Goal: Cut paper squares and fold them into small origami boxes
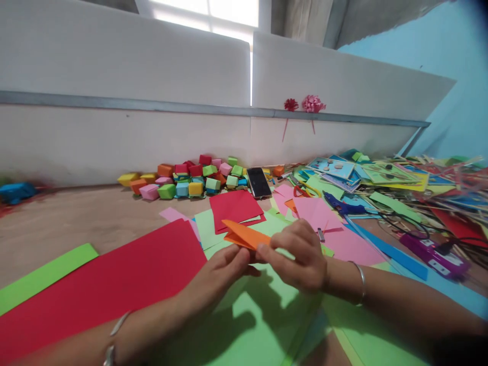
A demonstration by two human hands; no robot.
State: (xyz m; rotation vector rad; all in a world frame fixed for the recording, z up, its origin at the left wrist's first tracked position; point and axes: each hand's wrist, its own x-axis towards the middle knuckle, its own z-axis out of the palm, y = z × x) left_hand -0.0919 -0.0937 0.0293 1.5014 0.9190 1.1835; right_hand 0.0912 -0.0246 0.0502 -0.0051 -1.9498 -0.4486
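Reaches in from the near left with the left hand (219, 274), on a forearm slanted away and inward, with fingers stretched forward and thumb uppermost. Extends the right hand (299, 254) from the opposite side, on a flatter-lying forearm, with knuckles raised and fingers curled toward the palm. Wears a silver bangle (361, 284) on each wrist.

Holds an orange folded paper (246, 235) just ahead of both hands, raised above a pale green sheet (263, 295). Pinches the near right end narrowly between right thumb and forefinger; supports the lower edge with left thumb and fingers, also closely gathered. Cannot make out the left fingertips fully.

Cannot read any lettering, whether on the dark phone (259, 183) beyond the hands or the purple power strip (434, 256) well to the right of the right hand.

Points the paper's parted end away from the hands and leftward, in a slim V between layers. Runs its long axis from far left to near right, down to the right thumb.

Shows a large red sheet (145, 274) left of the left hand, smaller red sheets (234, 207) and paper cubes (182, 189) beyond it, and pink sheets (316, 211) and a blue glue gun (343, 205) beyond the right hand.
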